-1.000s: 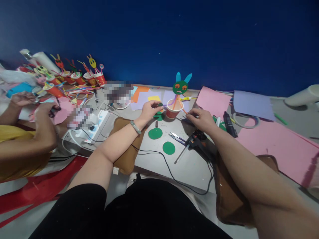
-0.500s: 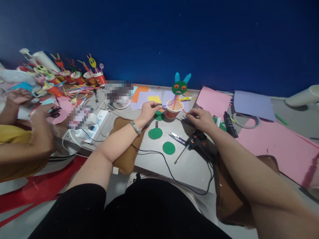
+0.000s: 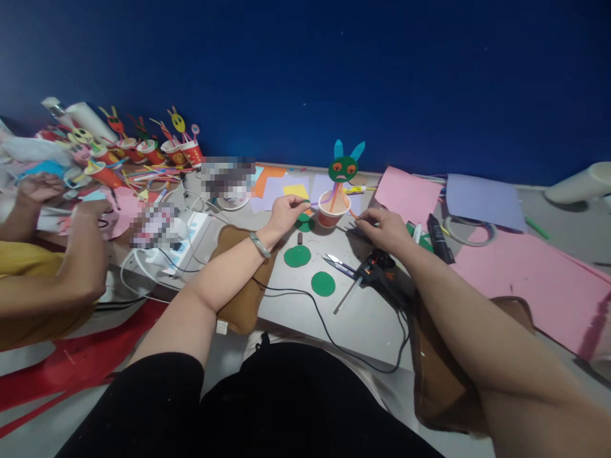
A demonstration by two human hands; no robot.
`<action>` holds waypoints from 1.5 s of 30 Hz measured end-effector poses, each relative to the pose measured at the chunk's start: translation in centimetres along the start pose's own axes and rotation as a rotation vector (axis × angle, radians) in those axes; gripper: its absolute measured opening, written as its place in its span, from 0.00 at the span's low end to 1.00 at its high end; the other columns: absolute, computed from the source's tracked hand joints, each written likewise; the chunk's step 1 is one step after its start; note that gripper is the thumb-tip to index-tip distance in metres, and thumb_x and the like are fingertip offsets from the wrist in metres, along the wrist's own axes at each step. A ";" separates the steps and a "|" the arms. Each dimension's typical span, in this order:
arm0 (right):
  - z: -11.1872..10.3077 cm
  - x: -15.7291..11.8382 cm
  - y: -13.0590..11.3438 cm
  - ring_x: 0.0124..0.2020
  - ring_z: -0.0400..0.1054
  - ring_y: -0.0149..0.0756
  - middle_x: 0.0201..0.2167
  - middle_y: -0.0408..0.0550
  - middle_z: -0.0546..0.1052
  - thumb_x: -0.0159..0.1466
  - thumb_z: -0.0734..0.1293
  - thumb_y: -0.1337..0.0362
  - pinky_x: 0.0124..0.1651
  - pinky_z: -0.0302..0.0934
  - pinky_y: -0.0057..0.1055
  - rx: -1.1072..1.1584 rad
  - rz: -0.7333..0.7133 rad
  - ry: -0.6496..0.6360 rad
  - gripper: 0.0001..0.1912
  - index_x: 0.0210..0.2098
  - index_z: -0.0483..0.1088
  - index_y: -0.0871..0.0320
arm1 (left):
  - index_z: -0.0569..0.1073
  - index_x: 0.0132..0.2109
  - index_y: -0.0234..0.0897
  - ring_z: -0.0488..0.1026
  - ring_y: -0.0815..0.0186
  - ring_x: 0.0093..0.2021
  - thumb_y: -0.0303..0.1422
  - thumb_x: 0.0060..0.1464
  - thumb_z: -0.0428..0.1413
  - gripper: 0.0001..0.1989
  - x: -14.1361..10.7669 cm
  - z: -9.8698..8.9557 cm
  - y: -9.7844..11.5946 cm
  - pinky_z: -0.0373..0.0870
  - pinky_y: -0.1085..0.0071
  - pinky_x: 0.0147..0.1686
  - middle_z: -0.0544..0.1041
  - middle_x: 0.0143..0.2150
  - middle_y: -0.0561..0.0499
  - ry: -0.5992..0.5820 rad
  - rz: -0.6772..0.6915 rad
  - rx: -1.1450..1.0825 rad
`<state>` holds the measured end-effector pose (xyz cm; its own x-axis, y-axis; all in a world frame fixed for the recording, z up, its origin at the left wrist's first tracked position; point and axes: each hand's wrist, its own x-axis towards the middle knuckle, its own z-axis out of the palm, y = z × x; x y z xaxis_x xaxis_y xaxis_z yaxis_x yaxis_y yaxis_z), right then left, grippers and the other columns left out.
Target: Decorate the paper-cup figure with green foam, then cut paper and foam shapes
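A red-and-white paper cup (image 3: 328, 220) stands on the table, with a green paper face (image 3: 343, 170) with blue ears rising out of it on orange stems. My left hand (image 3: 287, 214) pinches the end of a purple pipe cleaner (image 3: 314, 203) that sticks out of the cup's left side. On the other side, the fingertips of my right hand (image 3: 382, 228) are closed on an orange pipe cleaner (image 3: 353, 214). Green paper circles (image 3: 297, 256) lie in front of the cup. Thread snips (image 3: 340, 264) and a black glue gun (image 3: 379, 280) rest below my right hand.
At left, a co-worker's hand (image 3: 93, 213) is over pink paper, near decorated cups (image 3: 191, 152) and a power strip (image 3: 188, 245). A black cable (image 3: 317, 305) crosses the table's front. Black marker (image 3: 440, 238), tape roll (image 3: 470, 232) and coloured sheets (image 3: 485, 200) lie at right.
My two hands, the cup and the face hold nearly the same places. At left, the co-worker's hand and the scissors in it have shifted slightly.
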<state>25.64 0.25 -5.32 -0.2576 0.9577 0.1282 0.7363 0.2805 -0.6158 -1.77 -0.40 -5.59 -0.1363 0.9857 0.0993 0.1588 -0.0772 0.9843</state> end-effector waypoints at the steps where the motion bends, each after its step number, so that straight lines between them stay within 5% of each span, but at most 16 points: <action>1: 0.0 0.0 0.0 0.33 0.73 0.43 0.30 0.49 0.82 0.61 0.68 0.58 0.37 0.64 0.37 0.002 0.001 0.001 0.08 0.31 0.77 0.54 | 0.79 0.30 0.35 0.72 0.67 0.32 0.32 0.50 0.68 0.06 0.0 0.0 0.0 0.68 0.68 0.37 0.80 0.29 0.52 0.007 -0.004 -0.003; 24: -0.1 -0.1 -0.2 0.32 0.72 0.42 0.29 0.49 0.81 0.61 0.67 0.58 0.38 0.63 0.36 -0.018 0.042 -0.009 0.09 0.32 0.77 0.55 | 0.81 0.35 0.34 0.77 0.66 0.34 0.28 0.51 0.67 0.03 -0.1 -0.3 0.1 0.73 0.66 0.42 0.83 0.33 0.49 -0.047 -0.025 -0.002; 45: 0.3 0.1 0.5 0.32 0.73 0.42 0.29 0.49 0.81 0.60 0.68 0.59 0.38 0.65 0.37 0.028 0.007 0.037 0.07 0.31 0.77 0.55 | 0.79 0.36 0.39 0.77 0.60 0.44 0.25 0.59 0.62 0.05 -1.1 0.1 -0.4 0.68 0.62 0.49 0.83 0.37 0.49 0.008 0.533 0.599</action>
<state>25.83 0.50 -5.86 -0.2289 0.9614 0.1527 0.7197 0.2728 -0.6385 -1.60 -1.41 -6.15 0.0994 0.8376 0.5371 0.7025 -0.4414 0.5583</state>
